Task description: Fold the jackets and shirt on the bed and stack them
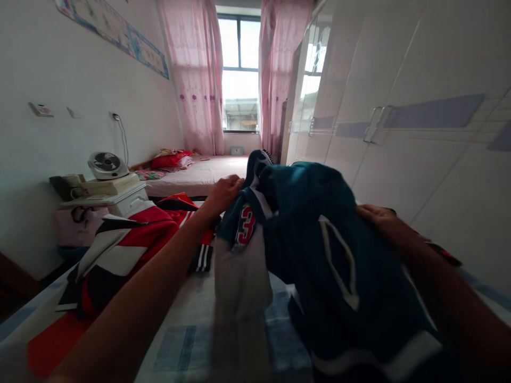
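A dark teal jacket (307, 213) with grey sleeves, white trim and a red number 3 hangs between my two hands above the bed. My left hand (225, 192) is closed on it near the collar and shoulder. On the other side, my right hand (377, 217) grips its edge. The lower part of the jacket is blurred and drapes toward me. To the left, a red, white and black jacket (136, 239) lies spread on the patterned bedsheet (179, 340), beside my left forearm.
A white fan (107, 165) stands on a box on the white bedside cabinet (120, 201) at the left. Tall white wardrobes (399, 154) line the right. Farther back, another bed (215, 167) holds red bundled fabric (171, 159) below a curtained window.
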{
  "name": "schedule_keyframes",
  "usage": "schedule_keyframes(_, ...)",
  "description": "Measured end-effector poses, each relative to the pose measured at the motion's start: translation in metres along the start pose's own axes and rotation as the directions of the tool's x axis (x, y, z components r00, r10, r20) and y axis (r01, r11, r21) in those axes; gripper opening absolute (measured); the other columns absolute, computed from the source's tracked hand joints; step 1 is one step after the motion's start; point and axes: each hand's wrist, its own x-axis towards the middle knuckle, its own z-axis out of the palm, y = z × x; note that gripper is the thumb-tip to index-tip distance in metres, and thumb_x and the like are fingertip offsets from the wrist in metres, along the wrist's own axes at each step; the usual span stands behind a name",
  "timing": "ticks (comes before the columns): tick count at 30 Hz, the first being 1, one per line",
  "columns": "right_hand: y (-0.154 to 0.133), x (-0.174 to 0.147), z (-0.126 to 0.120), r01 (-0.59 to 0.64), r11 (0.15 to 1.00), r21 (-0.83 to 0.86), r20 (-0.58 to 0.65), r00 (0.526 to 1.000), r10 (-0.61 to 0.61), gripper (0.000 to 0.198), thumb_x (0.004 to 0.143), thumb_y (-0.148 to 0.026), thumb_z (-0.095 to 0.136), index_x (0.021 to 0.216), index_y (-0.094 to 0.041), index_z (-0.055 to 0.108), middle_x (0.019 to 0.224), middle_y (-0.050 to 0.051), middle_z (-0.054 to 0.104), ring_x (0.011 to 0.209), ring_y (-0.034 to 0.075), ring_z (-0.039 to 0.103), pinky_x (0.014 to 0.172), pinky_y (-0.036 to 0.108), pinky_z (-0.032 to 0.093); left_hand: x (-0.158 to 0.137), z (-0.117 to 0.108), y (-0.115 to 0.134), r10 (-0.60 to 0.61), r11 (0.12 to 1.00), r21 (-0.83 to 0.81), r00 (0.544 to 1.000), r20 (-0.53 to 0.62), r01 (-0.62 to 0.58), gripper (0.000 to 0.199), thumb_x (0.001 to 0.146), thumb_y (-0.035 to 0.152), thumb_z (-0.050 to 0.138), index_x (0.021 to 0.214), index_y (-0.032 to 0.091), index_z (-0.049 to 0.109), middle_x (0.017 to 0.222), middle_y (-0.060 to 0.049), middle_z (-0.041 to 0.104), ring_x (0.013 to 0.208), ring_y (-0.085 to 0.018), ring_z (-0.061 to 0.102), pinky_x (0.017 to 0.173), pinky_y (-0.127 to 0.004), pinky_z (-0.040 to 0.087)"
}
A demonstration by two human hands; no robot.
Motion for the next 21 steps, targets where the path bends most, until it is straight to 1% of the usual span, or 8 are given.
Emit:
schedule_keyframes(2,0.018,0.009,0.006,-0.075,0.987,-0.139,0.015,0.997,0.078,0.034,0.086,-0.037,0.052,0.105,-0.011,0.065,0.096,0.012,0.069,0.089,0.024,0.065,0.080,0.038,0.050,0.016,0.020,-0.017,-0.068,0.995,0.069,0.997,-0.021,0.069,0.043,0.092,0.032,0.030,0.100,0.003,0.060,0.098,-0.011,0.066,0.096,-0.023,0.061,0.084,-0.038,0.044)
schedule_keyframes(4,0.037,0.009,0.018,-0.091,0.962,-0.258,0.012,0.995,0.097,0.037,0.084,-0.035,0.052,0.108,-0.009,0.064,0.103,0.015,0.069,0.098,0.027,0.064,0.087,0.037,0.047,0.004,0.042,-0.031,-0.119,0.985,0.124,0.993,0.007,0.117,0.038,0.090,0.034,0.038,0.105,0.007,0.060,0.101,-0.013,0.067,0.096,-0.023,0.063,0.086,-0.037,0.044)
schedule_keyframes(8,0.063,-0.012,0.040,0.021,0.940,-0.341,0.180,0.983,0.043,0.052,0.086,-0.051,0.041,0.116,-0.013,0.062,0.120,0.014,0.064,0.110,0.026,0.060,0.094,0.036,0.045,-0.065,0.086,-0.052,-0.178,0.967,0.215,0.969,0.171,0.140,0.046,0.082,0.051,0.051,0.114,0.018,0.061,0.115,-0.013,0.066,0.099,-0.027,0.064,0.083,-0.038,0.047)
schedule_keyframes(10,0.069,-0.024,0.048,0.063,0.898,-0.436,0.190,0.981,0.024,0.059,0.083,-0.058,0.044,0.121,-0.015,0.059,0.130,0.014,0.058,0.120,0.029,0.053,0.099,0.041,0.041,-0.096,0.102,-0.058,-0.204,0.949,0.292,0.938,0.279,0.120,0.067,0.077,0.057,0.054,0.130,0.017,0.050,0.130,-0.017,0.057,0.114,-0.031,0.058,0.089,-0.042,0.046)
schedule_keyframes(12,0.073,-0.030,0.053,0.085,0.826,-0.557,0.177,0.984,0.018,0.062,0.081,-0.057,0.049,0.125,-0.014,0.056,0.135,0.015,0.053,0.125,0.032,0.048,0.100,0.045,0.039,-0.108,0.112,-0.063,-0.227,0.943,0.310,0.917,0.329,0.123,0.071,0.075,0.051,0.057,0.135,0.015,0.045,0.135,-0.019,0.053,0.119,-0.033,0.054,0.092,-0.044,0.044)
schedule_keyframes(16,0.075,-0.030,0.057,0.180,0.719,-0.671,0.247,0.969,-0.012,0.046,0.084,-0.042,0.049,0.119,-0.013,0.058,0.130,0.016,0.056,0.117,0.031,0.053,0.091,0.045,0.044,-0.079,0.104,-0.062,-0.202,0.971,0.191,0.925,0.321,0.146,0.035,0.077,0.023,0.049,0.107,0.016,0.066,0.103,-0.013,0.071,0.099,-0.028,0.064,0.086,-0.037,0.045)
schedule_keyframes(19,0.057,-0.033,0.059,0.254,0.680,-0.688,0.190,0.967,-0.169,0.035,0.086,-0.031,0.046,0.114,-0.015,0.061,0.129,0.015,0.056,0.120,0.031,0.049,0.094,0.048,0.041,-0.046,0.088,-0.050,-0.165,0.984,0.103,0.954,0.248,0.144,0.036,0.083,0.023,0.041,0.107,0.016,0.066,0.096,-0.007,0.072,0.091,-0.021,0.065,0.081,-0.029,0.045)
schedule_keyframes(21,0.035,-0.040,0.065,0.344,0.739,-0.579,0.204,0.939,-0.278,0.042,0.087,-0.027,0.046,0.126,-0.017,0.053,0.131,0.014,0.053,0.116,0.028,0.052,0.093,0.043,0.043,-0.038,0.087,-0.036,-0.123,0.992,-0.007,0.972,0.201,0.127,0.038,0.086,0.028,0.039,0.112,0.017,0.065,0.096,-0.005,0.072,0.089,-0.019,0.064,0.078,-0.026,0.045)
